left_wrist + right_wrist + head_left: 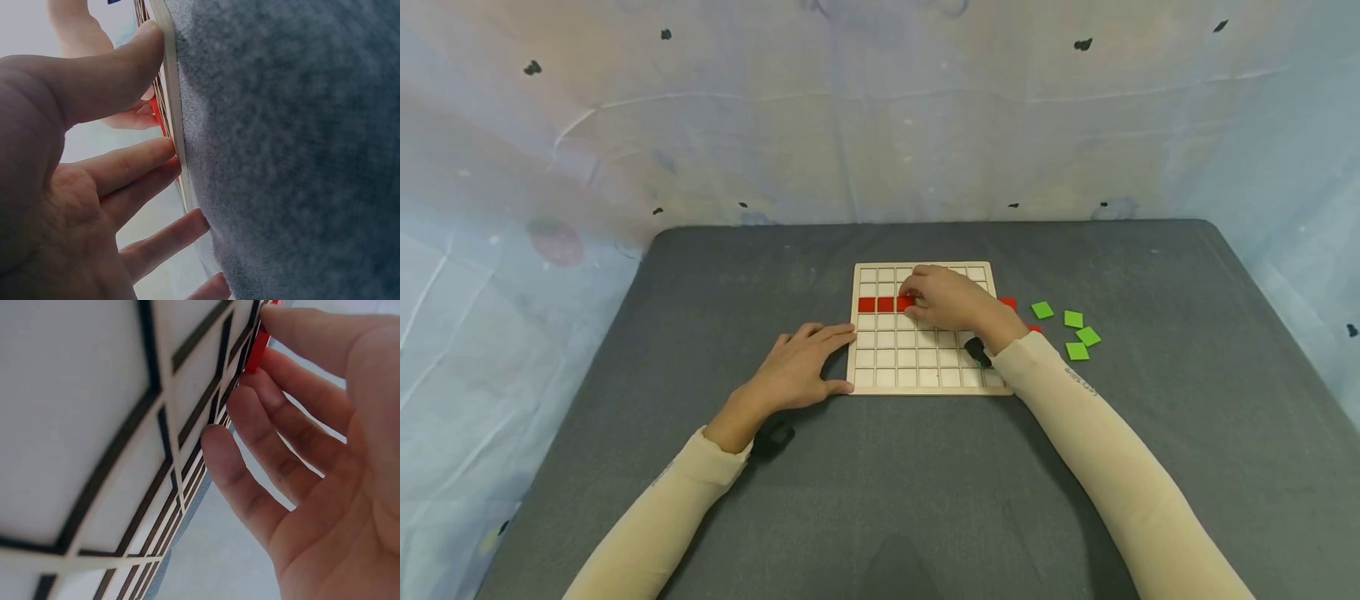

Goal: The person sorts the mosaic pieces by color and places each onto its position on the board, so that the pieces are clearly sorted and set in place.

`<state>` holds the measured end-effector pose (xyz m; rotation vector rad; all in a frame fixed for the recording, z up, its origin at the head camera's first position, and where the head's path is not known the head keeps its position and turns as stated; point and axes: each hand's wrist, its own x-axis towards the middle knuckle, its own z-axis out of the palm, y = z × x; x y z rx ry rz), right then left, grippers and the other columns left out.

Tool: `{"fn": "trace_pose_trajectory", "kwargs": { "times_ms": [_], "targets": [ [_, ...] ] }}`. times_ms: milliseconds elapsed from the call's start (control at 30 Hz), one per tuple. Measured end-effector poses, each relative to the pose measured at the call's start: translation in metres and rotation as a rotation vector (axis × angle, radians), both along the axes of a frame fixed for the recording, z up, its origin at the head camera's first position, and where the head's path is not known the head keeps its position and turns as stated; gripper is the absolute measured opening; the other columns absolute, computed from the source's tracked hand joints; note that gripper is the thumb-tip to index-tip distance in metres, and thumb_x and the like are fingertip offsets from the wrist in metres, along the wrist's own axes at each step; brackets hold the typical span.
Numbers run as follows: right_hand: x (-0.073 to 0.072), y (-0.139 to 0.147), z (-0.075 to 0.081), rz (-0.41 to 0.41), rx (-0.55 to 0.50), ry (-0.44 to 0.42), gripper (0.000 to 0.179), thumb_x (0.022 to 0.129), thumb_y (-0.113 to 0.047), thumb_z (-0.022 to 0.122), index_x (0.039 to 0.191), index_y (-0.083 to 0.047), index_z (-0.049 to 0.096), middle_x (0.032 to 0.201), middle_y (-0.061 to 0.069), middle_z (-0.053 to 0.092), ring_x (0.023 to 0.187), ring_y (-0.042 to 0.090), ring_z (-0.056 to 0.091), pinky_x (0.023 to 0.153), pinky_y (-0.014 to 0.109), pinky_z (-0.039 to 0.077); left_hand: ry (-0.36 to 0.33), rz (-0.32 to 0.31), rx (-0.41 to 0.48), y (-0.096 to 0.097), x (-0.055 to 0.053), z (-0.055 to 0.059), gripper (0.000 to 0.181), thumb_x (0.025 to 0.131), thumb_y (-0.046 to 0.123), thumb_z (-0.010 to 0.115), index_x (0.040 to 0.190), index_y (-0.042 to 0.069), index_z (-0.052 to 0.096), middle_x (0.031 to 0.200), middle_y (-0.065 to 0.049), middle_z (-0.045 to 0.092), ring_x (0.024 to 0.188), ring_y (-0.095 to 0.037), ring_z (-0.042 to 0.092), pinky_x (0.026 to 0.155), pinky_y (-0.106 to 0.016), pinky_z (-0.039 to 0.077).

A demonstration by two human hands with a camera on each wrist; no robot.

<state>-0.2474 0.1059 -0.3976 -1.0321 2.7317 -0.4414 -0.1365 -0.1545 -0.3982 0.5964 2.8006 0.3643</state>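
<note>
Grip (951, 298) pinches tile (257, 352); head-only greens (1073, 319).

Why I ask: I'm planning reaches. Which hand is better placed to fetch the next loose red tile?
Probably the right hand: though it pinches a red tile, the loose red tiles lie right of the wooden grid board, by that wrist. The left hand touches the board's left edge.

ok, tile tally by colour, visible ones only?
Red tiles: 5 (2 on the board, 1 pinched by the right hand, 2 partly hidden right of the board)
Green tiles: 4
Total: 9 visible; the right hand and forearm could hide more.
</note>
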Motion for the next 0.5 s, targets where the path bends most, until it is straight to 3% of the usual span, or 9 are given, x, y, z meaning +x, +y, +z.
{"fn": "trace_pose_trajectory", "kwargs": {
  "times_ms": [500],
  "targets": [
    [0.0019, 0.0029, 0.0002, -0.010, -0.034, -0.013, 0.029, 0.097, -0.027, 0.067, 0.122, -0.012, 0.069, 0.120, 0.004, 0.064, 0.103, 0.020, 0.062, 0.095, 0.037, 0.052, 0.001, -0.004, 0.006, 0.0013, 0.0005, 0.0014, 0.079, 0.087, 0.046, 0.075, 0.154, 0.024, 0.041, 0.161, 0.004, 0.035, 0.145, -0.031, 0.035, 0.110, -0.060, 0.033]
  ]
}}
